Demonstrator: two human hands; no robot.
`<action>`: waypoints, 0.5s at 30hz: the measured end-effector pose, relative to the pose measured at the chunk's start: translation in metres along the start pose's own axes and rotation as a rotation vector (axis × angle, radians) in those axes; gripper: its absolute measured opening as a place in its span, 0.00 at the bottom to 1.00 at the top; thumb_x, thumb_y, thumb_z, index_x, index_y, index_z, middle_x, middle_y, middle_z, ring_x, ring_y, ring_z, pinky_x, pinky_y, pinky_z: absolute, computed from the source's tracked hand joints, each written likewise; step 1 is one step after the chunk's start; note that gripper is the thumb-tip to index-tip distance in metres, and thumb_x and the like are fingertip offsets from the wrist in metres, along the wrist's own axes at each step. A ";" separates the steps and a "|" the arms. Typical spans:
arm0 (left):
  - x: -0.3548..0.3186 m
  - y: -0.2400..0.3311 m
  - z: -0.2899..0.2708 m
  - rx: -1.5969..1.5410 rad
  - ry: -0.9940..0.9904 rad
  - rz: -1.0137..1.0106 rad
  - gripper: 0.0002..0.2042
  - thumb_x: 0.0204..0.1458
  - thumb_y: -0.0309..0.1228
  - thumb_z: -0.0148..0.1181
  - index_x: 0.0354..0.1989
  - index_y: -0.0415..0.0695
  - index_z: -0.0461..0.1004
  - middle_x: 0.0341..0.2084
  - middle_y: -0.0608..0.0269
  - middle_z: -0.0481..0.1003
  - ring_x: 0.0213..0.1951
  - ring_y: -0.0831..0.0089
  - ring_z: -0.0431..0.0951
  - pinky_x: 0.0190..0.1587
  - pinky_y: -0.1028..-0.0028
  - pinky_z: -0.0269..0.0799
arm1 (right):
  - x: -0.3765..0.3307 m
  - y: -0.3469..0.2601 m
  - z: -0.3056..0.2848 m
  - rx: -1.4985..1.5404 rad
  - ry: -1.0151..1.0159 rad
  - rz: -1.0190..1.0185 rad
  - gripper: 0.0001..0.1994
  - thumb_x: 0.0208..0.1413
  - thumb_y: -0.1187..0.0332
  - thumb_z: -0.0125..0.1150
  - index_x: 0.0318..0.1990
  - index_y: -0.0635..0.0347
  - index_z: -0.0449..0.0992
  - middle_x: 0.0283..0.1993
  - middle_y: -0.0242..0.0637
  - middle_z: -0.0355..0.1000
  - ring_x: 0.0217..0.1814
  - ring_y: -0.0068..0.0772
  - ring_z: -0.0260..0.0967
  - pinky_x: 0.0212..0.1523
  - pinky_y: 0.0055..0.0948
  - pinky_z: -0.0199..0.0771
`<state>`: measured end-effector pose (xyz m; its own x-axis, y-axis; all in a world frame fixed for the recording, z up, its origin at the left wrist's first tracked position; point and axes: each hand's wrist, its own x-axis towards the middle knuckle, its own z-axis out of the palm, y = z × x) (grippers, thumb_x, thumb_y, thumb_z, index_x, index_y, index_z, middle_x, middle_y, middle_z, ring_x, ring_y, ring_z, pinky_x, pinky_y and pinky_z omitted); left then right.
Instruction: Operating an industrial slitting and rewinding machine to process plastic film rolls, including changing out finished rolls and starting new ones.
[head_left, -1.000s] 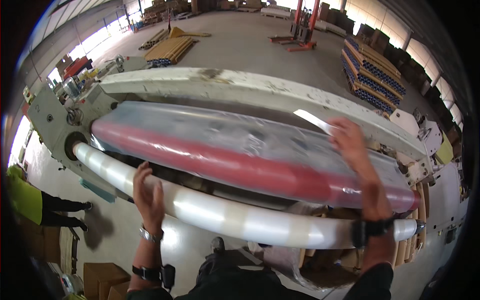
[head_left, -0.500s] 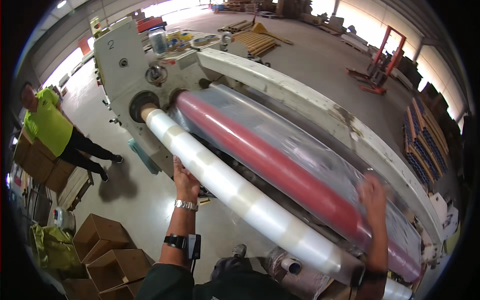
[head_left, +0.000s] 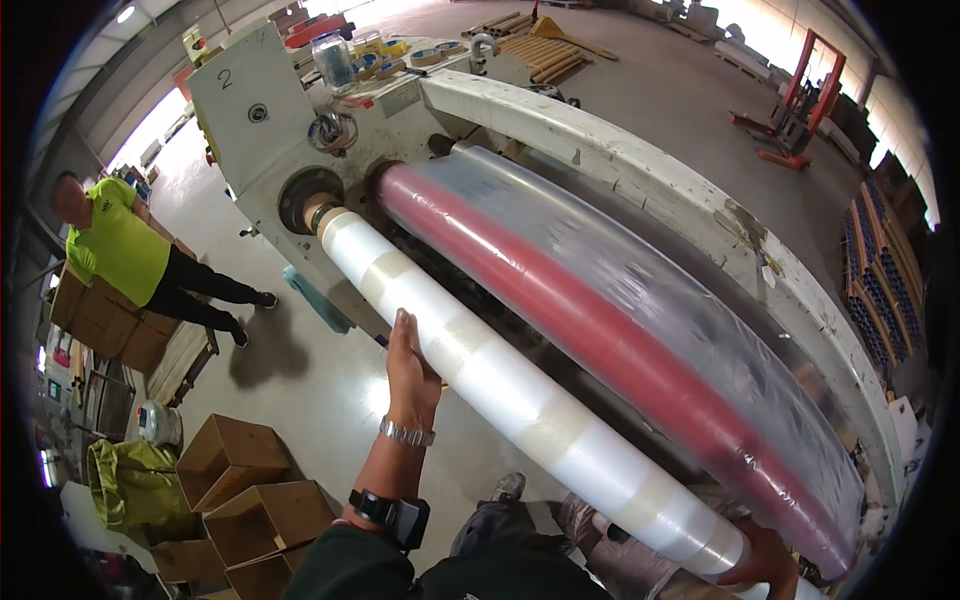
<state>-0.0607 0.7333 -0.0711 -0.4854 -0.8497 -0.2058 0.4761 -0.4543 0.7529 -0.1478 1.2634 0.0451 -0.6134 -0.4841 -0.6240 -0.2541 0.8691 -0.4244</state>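
A long roll of white plastic film [head_left: 490, 378], banded with beige strips, slants from the machine's dark round chuck [head_left: 304, 200] down to the lower right. Its brown core shows at the chuck end. My left hand [head_left: 412, 375] cups the roll's near side, thumb up and the other fingers partly hidden beneath it. At the lower right end, my right hand [head_left: 765, 558] is wrapped round the roll's end, its fingertips hidden. Parallel behind lies a red roller [head_left: 590, 350], with a sheet of clear film [head_left: 640, 290] running over it.
A pale machine beam [head_left: 640, 165] arches behind the rollers. Tape rolls and a jar [head_left: 333, 60] sit on the machine's top. Open cardboard boxes [head_left: 262, 525] stand at lower left. A person in a bright yellow shirt [head_left: 125, 235] stands at left. A red lifter [head_left: 800, 105] is far right.
My right hand has come down from the red roller to the white roll's lower end. The white roll's core shows more at the chuck. My view has shifted slightly.
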 end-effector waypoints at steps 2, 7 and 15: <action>0.011 -0.016 0.003 -0.128 -0.077 -0.064 0.31 0.56 0.53 0.48 0.60 0.42 0.57 0.52 0.54 0.67 0.51 0.59 0.70 0.53 0.58 0.69 | 0.004 -0.013 -0.014 0.113 -0.127 0.070 0.42 0.20 0.55 0.79 0.50 0.60 0.72 0.48 0.43 0.72 0.51 0.42 0.69 0.53 0.36 0.67; 0.043 -0.071 -0.004 0.048 -0.622 0.027 0.42 0.53 0.65 0.35 0.62 0.36 0.55 0.57 0.44 0.64 0.55 0.54 0.66 0.60 0.58 0.60 | -0.018 0.035 -0.007 -0.221 0.012 -0.076 0.46 0.21 0.49 0.77 0.55 0.57 0.69 0.53 0.47 0.69 0.55 0.47 0.67 0.57 0.38 0.63; -0.059 -0.077 0.013 0.562 -0.185 0.094 0.35 0.53 0.54 0.45 0.61 0.36 0.57 0.56 0.47 0.65 0.55 0.56 0.67 0.60 0.60 0.60 | -0.073 0.097 0.059 -0.225 0.735 -0.294 0.42 0.33 0.53 0.70 0.60 0.57 0.62 0.60 0.45 0.61 0.59 0.46 0.61 0.59 0.44 0.58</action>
<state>-0.0782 0.8214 -0.1085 -0.6038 -0.7957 -0.0481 0.0868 -0.1256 0.9883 -0.0839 1.3768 0.0107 -0.8116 -0.5729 0.1142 -0.5768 0.7546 -0.3128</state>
